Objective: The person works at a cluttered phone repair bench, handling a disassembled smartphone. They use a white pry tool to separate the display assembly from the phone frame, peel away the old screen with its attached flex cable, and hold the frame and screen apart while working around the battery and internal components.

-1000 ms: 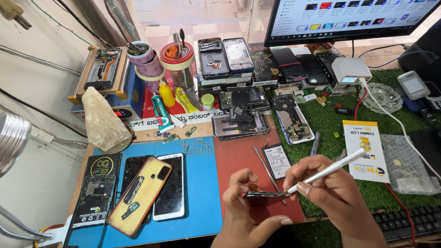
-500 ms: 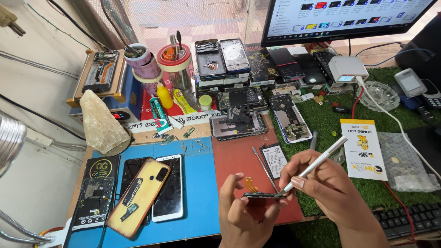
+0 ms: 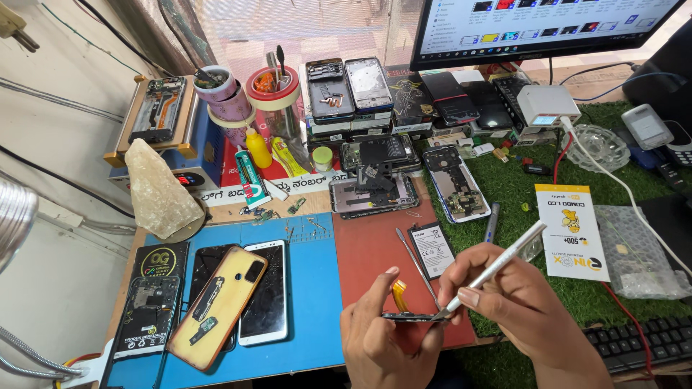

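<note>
While the small dark flat phone part (image 3: 406, 315) with its orange flex strip (image 3: 398, 294) is pinched in the left hand (image 3: 382, 338) over the tabletop's near edge, the right hand's (image 3: 519, 310) grip is closed around a slim silver tool (image 3: 490, 270); a slipped tip could tear the strip.

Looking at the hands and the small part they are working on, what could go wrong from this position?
1. The left hand grips the small dark part only by its edges in mid-air; the silver tool in the right hand could slip off it.
2. The orange flex ribbon stands bent beside the tool tip and might get torn.
3. If dropped, the part could land among the loose pieces on the red mat.
</note>
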